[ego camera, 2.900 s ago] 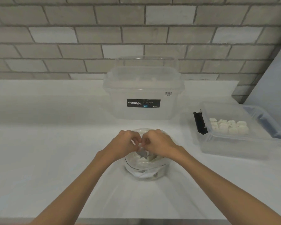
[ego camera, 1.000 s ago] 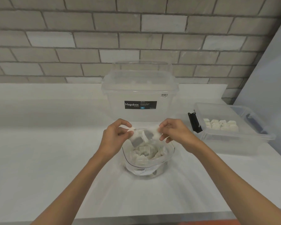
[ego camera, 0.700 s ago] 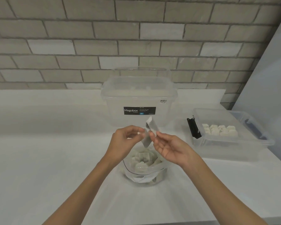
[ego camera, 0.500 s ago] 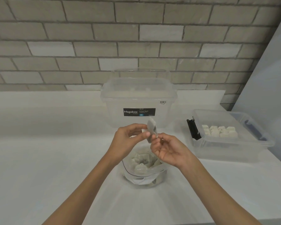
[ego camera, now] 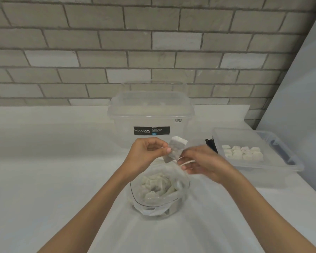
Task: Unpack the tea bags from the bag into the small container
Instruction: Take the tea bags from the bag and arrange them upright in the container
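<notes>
Pinching one tea bag (ego camera: 175, 149) by its edge between thumb and finger, the left hand (ego camera: 146, 154) holds it up over the open clear bag (ego camera: 185, 181). Just beside it, the right hand (ego camera: 202, 162) (blurry) curls its fingers on the thin white string (ego camera: 187, 162). The clear bag sits on the white counter (ego camera: 44, 179). The small container (ego camera: 263, 172) stands to the right, with bare counter between. A big clear box (ego camera: 150, 114) stands close behind the hands.
</notes>
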{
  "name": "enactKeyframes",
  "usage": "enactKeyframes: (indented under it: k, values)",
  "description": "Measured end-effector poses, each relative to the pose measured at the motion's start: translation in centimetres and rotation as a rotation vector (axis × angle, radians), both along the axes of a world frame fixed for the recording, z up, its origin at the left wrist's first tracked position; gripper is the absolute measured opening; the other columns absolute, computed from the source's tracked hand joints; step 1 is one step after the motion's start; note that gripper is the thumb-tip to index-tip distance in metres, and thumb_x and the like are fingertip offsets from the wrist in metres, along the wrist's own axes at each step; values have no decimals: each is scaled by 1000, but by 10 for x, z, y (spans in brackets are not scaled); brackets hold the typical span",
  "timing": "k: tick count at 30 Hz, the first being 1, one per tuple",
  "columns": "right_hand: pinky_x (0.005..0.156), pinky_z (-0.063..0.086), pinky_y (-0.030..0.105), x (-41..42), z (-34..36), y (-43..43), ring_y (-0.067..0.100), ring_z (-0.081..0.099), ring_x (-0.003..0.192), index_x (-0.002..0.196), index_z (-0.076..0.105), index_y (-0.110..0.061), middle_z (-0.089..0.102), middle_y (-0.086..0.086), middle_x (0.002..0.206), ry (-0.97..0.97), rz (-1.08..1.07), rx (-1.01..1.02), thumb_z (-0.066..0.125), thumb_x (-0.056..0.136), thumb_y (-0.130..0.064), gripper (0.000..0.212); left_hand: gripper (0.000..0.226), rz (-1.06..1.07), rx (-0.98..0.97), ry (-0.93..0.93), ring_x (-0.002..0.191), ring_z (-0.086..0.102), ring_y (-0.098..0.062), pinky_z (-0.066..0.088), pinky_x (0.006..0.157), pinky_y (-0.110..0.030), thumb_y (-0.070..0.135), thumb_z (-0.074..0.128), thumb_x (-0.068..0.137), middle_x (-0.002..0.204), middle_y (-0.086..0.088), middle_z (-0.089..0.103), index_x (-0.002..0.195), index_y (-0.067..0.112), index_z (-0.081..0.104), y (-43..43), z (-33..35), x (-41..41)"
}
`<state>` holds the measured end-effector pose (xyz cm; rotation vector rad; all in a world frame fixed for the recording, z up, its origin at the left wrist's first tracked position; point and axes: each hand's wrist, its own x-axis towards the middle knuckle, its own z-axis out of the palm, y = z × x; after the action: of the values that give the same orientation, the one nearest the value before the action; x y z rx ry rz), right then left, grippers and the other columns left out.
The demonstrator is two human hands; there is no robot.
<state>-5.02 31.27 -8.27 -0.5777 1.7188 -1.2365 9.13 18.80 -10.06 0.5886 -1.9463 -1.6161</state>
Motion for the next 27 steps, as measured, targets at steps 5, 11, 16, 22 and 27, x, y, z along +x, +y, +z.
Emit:
enactKeyframes:
  k: [5,11,16,22,27]
  values:
    - [62,47,16,-28,39,10,5,62,66,90,74,-21,71,-7,85,577,-5,-205,59,92,-31,18,14,16,-75,-39,86,71,-19,53,84,-25,18,79,77,86,-6,75,85,9,73,2,6,-24]
    - [64,41,3,-64,56,21,-10,60,68,82,74,-26,69,-15,73,931,169,-155,71,85,-22,6,12,-25,-144,-52,85,72,-21,53,85,-30,17,79,77,85,-4,76,85,9,74,16,18,-60]
    - [67,42,9,-99,68,36,1,59,76,85,74,-29,68,-16,80,1110,139,-141,67,87,-24,9,7,-57,-217,-75,89,70,-5,51,87,-21,19,75,82,88,8,76,88,20,77,21,25,-90]
    - [73,45,26,-156,70,62,1,56,72,90,74,-26,68,-11,83,1253,103,-62,65,89,-22,10,18,-31,-283,-103,83,68,-7,50,84,-24,15,72,85,79,7,75,97,29,71,29,32,-134]
    - [59,43,17,-215,53,90,-4,48,57,91,73,-13,61,-5,75,1288,167,207,63,89,-11,10,10,-86,-348,-135,85,70,-9,55,87,-32,16,72,85,86,6,75,90,25,75,46,33,-174]
